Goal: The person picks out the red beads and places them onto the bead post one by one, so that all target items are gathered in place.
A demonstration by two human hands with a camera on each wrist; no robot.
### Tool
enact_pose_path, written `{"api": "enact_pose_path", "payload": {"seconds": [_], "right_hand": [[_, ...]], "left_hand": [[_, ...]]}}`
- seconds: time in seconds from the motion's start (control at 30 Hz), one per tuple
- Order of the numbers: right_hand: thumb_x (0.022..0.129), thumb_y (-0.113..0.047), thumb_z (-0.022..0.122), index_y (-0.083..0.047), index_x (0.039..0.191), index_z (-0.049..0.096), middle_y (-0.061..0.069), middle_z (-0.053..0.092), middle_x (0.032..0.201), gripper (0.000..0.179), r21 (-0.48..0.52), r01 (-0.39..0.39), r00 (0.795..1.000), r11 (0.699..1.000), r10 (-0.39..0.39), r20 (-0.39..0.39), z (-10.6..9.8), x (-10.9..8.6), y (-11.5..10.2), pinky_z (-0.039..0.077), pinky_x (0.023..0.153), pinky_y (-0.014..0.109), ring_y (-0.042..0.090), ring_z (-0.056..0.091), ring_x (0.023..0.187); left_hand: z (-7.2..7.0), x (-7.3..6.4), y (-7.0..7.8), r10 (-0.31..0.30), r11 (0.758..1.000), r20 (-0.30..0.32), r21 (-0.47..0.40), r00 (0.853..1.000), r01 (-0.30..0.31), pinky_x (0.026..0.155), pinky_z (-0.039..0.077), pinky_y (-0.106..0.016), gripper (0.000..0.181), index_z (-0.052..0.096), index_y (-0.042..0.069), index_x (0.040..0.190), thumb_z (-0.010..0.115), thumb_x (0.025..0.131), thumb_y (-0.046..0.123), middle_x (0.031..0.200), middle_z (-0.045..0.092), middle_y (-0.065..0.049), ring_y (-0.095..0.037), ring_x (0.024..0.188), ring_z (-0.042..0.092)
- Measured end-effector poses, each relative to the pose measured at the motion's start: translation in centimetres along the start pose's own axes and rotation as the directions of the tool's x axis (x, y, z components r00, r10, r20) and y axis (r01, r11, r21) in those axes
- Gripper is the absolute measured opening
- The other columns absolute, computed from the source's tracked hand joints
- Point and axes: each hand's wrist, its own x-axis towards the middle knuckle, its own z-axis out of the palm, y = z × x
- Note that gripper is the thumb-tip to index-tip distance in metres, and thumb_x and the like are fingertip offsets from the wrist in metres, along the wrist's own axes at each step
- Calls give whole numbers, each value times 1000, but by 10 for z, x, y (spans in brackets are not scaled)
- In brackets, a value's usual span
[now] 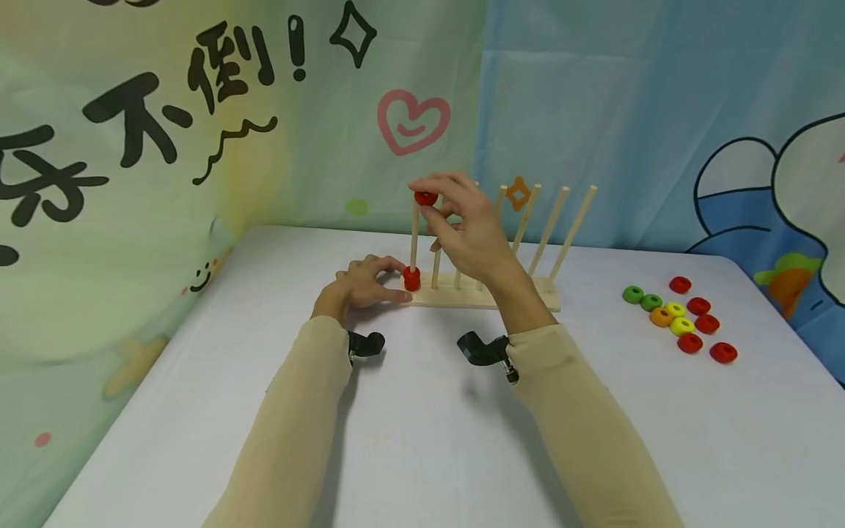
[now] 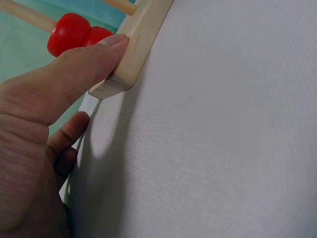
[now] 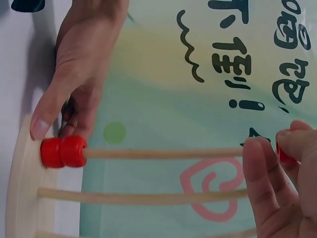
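A wooden peg stand (image 1: 455, 298) with a row of upright pegs stands toward the back of the table. My left hand (image 1: 360, 284) grips its left end, the thumb (image 2: 101, 55) on the base's front edge and other fingers behind. Two red beads (image 3: 63, 151) sit stacked at the bottom of the leftmost peg (image 3: 163, 153), right beside that thumb. Up at the top of the same peg, my right hand (image 1: 470, 229) pinches another red bead (image 1: 425, 199) between thumb and fingers. Whether the peg tip is inside this bead's hole is hidden by the fingers.
Loose beads lie on the right of the white table (image 1: 409, 440): several red beads (image 1: 723, 353), two green beads (image 1: 633, 295), two yellow beads (image 1: 682, 326) and an orange bead (image 1: 661, 317). A printed cloth (image 1: 568, 88) hangs behind the table.
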Motion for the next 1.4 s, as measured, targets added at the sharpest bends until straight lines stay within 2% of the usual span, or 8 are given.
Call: {"api": "enact_pose_path", "payload": {"seconds": [0.13, 0.27, 0.47, 0.63, 0.83, 1.0, 1.13, 1.4], "right_hand": [[97, 4, 54, -2, 125, 63, 14, 52, 123, 30, 12, -37, 998, 999, 37, -45, 8, 6, 15, 54, 49, 41, 20, 61, 64], [99, -2, 53, -12, 128, 62, 4, 50, 121, 32, 14, -114, 992, 993, 115, -55, 11, 12, 27, 54, 49, 38, 17, 61, 64], [100, -4, 51, -13, 130, 61, 4, 50, 120, 34, 28, -200, 979, 979, 201, -39, 12, 17, 27, 56, 53, 35, 23, 65, 68], [100, -8, 55, -16, 135, 59, 2, 48, 130, 36, 34, -259, 966, 965, 259, -13, 11, 18, 26, 57, 57, 34, 20, 68, 73], [99, -9, 58, -16, 132, 60, 0, 48, 132, 35, 26, -218, 976, 976, 218, 1, 6, 11, 26, 57, 57, 33, 23, 69, 76], [97, -7, 60, -10, 130, 61, 1, 44, 140, 33, 17, -157, 988, 987, 157, -8, 1, -1, 25, 57, 59, 31, 18, 68, 80], [96, 1, 58, -1, 130, 60, 9, 40, 144, 34, 43, -125, 991, 991, 126, -33, -5, -9, 14, 58, 61, 33, 23, 68, 84], [93, 8, 57, 6, 126, 59, 19, 44, 137, 33, 42, -69, 997, 997, 71, -41, -13, -19, -5, 57, 59, 37, 26, 67, 79]], "left_hand": [[2, 0, 0, 4, 1000, 2, -14, 1000, -4, 103, 24, -62, 59, 54, 39, 128, 73, 78, 62, 146, 39, -2, -34, 134, 27], [4, 2, 0, 3, 1000, 8, -31, 1000, -3, 103, 23, -61, 57, 55, 39, 127, 74, 78, 61, 144, 41, 0, -33, 133, 27], [5, 3, 2, -3, 1000, -4, -21, 1000, 2, 102, 24, -62, 57, 56, 41, 126, 74, 77, 63, 143, 41, 1, -33, 133, 28], [4, 4, 3, -15, 1000, -6, -1, 1000, 15, 104, 23, -63, 58, 55, 41, 127, 73, 77, 64, 146, 39, -1, -34, 134, 27], [3, 4, 6, -8, 1000, 2, 3, 1000, 8, 104, 23, -62, 59, 55, 39, 128, 73, 77, 63, 147, 39, -1, -34, 134, 27], [2, 3, 7, -7, 1000, 0, 0, 1000, 7, 104, 22, -61, 57, 56, 39, 126, 74, 77, 62, 145, 40, 0, -33, 134, 28], [2, 3, 7, -11, 1000, -8, -5, 1000, 11, 104, 23, -61, 56, 56, 38, 125, 74, 77, 61, 145, 40, 0, -33, 134, 28], [2, 2, 2, -33, 999, -16, 10, 999, 33, 103, 25, -59, 57, 55, 38, 126, 73, 78, 62, 146, 39, -1, -33, 134, 28]]}}
